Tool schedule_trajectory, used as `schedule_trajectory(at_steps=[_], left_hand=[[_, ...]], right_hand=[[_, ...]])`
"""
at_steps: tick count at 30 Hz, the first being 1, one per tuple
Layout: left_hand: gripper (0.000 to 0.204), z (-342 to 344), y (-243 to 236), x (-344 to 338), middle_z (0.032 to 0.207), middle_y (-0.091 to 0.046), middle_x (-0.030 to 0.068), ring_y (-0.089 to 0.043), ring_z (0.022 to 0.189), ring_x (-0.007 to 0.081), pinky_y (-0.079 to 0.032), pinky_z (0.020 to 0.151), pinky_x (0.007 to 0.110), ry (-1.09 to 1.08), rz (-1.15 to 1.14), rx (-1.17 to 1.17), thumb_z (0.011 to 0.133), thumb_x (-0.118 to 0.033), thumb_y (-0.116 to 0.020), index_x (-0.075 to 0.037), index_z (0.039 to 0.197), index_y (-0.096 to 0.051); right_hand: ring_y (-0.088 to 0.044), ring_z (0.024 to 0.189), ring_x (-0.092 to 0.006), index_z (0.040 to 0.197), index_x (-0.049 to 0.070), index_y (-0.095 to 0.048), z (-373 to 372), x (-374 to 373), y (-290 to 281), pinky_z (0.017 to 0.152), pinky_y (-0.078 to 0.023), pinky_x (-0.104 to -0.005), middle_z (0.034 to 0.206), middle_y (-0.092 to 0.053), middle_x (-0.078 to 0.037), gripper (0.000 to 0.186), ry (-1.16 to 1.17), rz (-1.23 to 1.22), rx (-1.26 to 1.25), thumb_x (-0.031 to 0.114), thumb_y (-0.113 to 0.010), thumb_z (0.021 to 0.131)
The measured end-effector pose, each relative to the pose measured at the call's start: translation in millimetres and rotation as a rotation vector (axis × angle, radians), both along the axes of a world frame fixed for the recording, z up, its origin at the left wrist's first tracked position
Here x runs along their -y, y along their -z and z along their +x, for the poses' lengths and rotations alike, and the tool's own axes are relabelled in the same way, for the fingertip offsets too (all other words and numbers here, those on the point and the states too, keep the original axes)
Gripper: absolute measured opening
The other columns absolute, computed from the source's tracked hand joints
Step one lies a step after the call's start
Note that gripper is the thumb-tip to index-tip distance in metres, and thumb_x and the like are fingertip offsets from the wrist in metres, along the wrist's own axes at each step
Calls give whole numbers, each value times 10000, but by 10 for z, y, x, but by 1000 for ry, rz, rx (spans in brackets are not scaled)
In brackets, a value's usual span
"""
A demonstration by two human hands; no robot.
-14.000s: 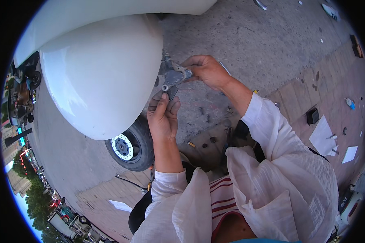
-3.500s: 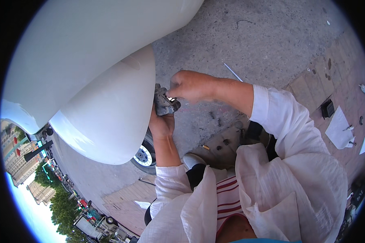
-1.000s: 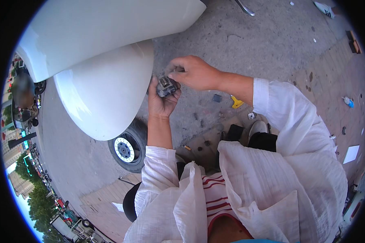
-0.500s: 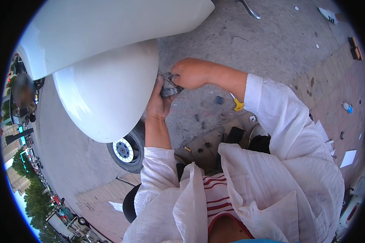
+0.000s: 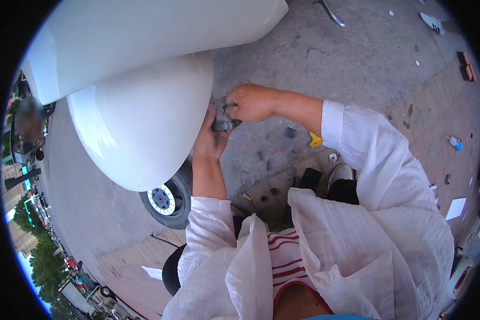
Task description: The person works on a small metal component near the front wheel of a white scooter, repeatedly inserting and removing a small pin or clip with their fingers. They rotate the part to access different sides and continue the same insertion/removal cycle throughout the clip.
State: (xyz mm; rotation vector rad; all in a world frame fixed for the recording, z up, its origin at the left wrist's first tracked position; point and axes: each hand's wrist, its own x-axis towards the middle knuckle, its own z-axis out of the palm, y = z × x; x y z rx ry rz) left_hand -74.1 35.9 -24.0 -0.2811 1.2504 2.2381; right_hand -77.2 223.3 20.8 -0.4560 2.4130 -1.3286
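Note:
My left hand (image 5: 210, 143) is closed around a grimy grey metal part (image 5: 225, 118) with the look of a brake caliper, holding it from below just beside the white curved fender (image 5: 144, 122). My right hand (image 5: 249, 101) is curled at the top right of this part, fingers pinched against it. Whatever lies between those fingertips is too small and hidden to name. A larger white body panel (image 5: 160, 26) hangs over the fender. Below the fender, a wheel with a brake disc (image 5: 161, 200) is partly covered by it.
Beneath my right forearm lie a yellow-handled tool (image 5: 315, 140) and a small dark block (image 5: 289, 133). A black pad (image 5: 310, 178) rests near my shoe (image 5: 341, 173). A metal lever (image 5: 332, 13) is at the top, a blue-white bottle (image 5: 455, 143) at the right.
My right hand sits slightly lower, its forearm now covering the yellow-handled tool's shank. The left hand keeps its hold on the metal part. The whole view has shifted a little.

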Motion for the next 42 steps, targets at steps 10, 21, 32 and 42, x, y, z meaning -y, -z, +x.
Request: schedule_trajectory(at_steps=[10,21,32,42], left_hand=[[690,23,244,-58,1181,-620,101,-596,1111,254,-491,950,423,34,77,-26,867,-618,-547,-53,1262,-528],[664,-21,330,-46,1219,-602,74,-580,1122,236,-487,950,405,46,76,-29,894,-601,-511,-63,1283,-511],[362,149,-161,-180,1146,-632,69,-609,1062,230,-509,833,359,-35,60,59,976,-347,-523,-92,1233,-528],[375,187,-232,-259,1141,-630,66,-613,1030,207,-502,855,343,-56,50,51,968,-371,-542,-92,1219,-536]], right_hand=[[-531,680,-148,988,-63,-554,311,-210,41,604,-448,-298,728,-549,-73,588,213,-219,361,459,-741,791],[-618,987,-371,1236,-73,-414,413,-119,24,862,-492,-411,1031,-607,-264,763,235,-147,-146,277,-812,686],[-594,1018,-364,1262,22,-505,523,-204,233,874,-482,-421,1110,-570,-219,617,283,-143,-330,216,-774,742],[-591,912,-388,1003,-35,-586,458,-126,148,809,-485,-436,960,-581,-222,511,314,-194,-303,283,-814,674]])
